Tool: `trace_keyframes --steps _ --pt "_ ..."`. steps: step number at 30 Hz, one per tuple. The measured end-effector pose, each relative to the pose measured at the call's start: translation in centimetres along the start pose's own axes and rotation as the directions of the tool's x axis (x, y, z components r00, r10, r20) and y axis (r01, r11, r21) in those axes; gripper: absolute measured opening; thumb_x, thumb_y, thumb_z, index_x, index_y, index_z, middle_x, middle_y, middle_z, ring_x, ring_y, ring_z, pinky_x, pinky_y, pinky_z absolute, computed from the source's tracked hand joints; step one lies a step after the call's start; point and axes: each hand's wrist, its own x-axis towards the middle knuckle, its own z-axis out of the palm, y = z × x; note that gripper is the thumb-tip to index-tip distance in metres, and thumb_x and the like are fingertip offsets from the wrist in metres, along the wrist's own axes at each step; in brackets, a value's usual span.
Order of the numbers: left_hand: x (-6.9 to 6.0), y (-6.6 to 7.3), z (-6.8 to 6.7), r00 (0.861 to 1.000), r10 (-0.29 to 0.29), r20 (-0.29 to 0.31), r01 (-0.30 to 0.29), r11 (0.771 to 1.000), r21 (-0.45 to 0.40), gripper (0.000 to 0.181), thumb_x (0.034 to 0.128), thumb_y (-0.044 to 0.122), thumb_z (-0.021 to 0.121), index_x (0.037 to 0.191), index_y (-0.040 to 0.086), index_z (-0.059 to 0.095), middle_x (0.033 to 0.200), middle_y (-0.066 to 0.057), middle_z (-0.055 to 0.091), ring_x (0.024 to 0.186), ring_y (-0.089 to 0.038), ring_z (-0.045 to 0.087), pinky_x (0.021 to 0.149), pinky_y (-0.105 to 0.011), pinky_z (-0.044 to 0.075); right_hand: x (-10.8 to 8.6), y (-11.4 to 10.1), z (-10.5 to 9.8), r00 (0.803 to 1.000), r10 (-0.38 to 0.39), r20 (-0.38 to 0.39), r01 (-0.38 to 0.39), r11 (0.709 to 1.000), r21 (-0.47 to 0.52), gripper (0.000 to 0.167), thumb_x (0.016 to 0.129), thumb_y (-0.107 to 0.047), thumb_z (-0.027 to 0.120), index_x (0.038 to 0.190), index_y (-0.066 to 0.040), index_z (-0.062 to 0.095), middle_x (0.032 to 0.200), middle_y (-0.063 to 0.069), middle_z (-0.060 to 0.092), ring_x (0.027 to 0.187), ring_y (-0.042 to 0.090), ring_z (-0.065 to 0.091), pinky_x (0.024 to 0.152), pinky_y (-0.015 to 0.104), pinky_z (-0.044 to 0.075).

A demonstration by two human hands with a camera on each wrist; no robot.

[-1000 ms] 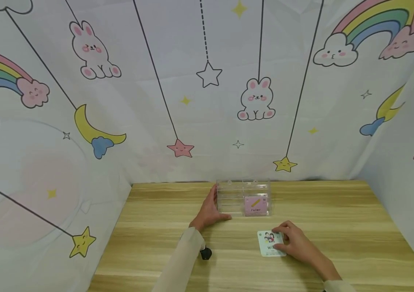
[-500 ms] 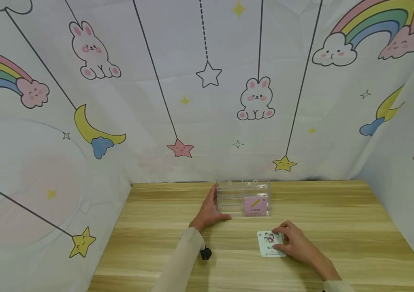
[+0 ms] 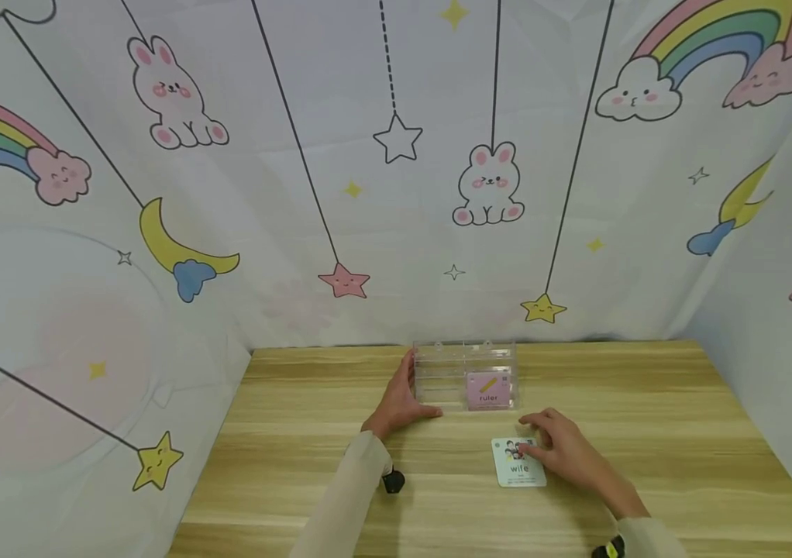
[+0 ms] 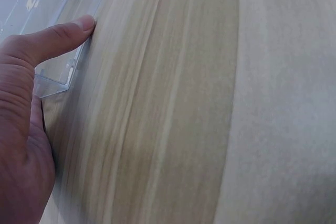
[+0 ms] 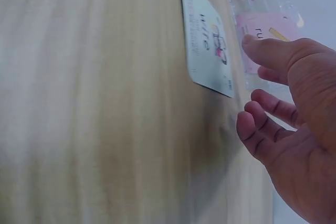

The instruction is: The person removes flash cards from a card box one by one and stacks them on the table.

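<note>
Now the right hand (image 3: 566, 449) is lifting off the card (image 3: 520, 473), fingers apart, so this card is probably lying free. The left hand (image 3: 397, 403) is gripping the box (image 3: 439, 380).

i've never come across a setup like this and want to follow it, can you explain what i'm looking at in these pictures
There is no machine here, just a person's two bare hands. The wide picture comes from a camera worn on the head, looking forward and down; the two close-ups are taken from the left and right wrists.

On the wood-grain table is a clear plastic card holder, with a pink "ruler" card at its lower right. Nearer the person lies a pale green "wife" card.

The left hand grips the holder's left side, thumb along its front edge. The right hand hovers by the "wife" card but holds nothing: the right wrist view shows a gap between them.
</note>
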Motion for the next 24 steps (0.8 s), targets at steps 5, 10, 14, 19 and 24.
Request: trace_keyframes --steps 5,10,14,19,24 --pt "0.0 0.1 -0.1 1.000 0.001 0.001 -0.001 1.000 -0.005 0.132 0.0698 0.019 0.100 0.167 0.012 0.010 0.170 -0.013 0.022 0.154 -0.025 0.027 0.123 -0.034 0.029 1.5 -0.4 -0.6 0.996 -0.055 -0.064 0.055 0.998 -0.014 0.041 0.090 -0.008 0.081 0.127 0.002 0.068 0.099 0.010 0.064 0.072 0.010 0.050 0.059 0.023 0.045" --pt "0.1 0.1 0.0 1.000 -0.012 0.005 0.012 1.000 -0.010 0.134 0.0692 0.018 0.100 0.167 0.013 0.008 0.170 -0.012 0.023 0.154 -0.023 0.028 0.124 -0.033 0.029 3.1 -0.8 -1.0 0.997 -0.018 -0.078 0.018 1.000 0.002 0.044 0.093 -0.010 0.079 0.134 0.000 0.065 0.102 0.010 0.065 0.076 0.013 0.054 0.062 0.025 0.049" --pt "0.2 -0.1 0.1 1.000 -0.021 0.000 0.021 1.000 -0.008 0.134 0.0685 0.019 0.100 0.167 0.015 0.009 0.170 -0.010 0.024 0.154 -0.023 0.028 0.123 -0.033 0.029 4.1 -1.0 -1.1 0.996 0.017 -0.085 -0.015 1.000 0.014 0.045 0.094 -0.008 0.077 0.137 -0.001 0.063 0.103 0.009 0.065 0.077 0.015 0.056 0.063 0.026 0.050" --pt "0.1 -0.1 0.2 1.000 -0.018 -0.008 0.018 1.000 -0.004 0.133 0.0694 0.021 0.100 0.167 0.016 0.009 0.170 -0.010 0.023 0.154 -0.023 0.029 0.123 -0.033 0.030 4.9 -0.7 -0.9 0.995 0.020 -0.098 -0.017 0.999 0.031 0.043 0.093 -0.005 0.077 0.134 0.001 0.064 0.100 0.009 0.065 0.075 0.015 0.057 0.063 0.025 0.051" --pt "0.1 -0.1 0.1 1.000 -0.008 -0.004 0.008 1.000 -0.005 0.133 0.0706 0.021 0.099 0.167 0.014 0.009 0.170 -0.011 0.022 0.154 -0.025 0.028 0.123 -0.036 0.030 5.3 -0.7 -0.9 0.994 0.031 -0.104 -0.027 0.999 0.033 0.042 0.094 -0.006 0.077 0.132 0.002 0.065 0.099 0.010 0.066 0.074 0.014 0.057 0.062 0.024 0.051"
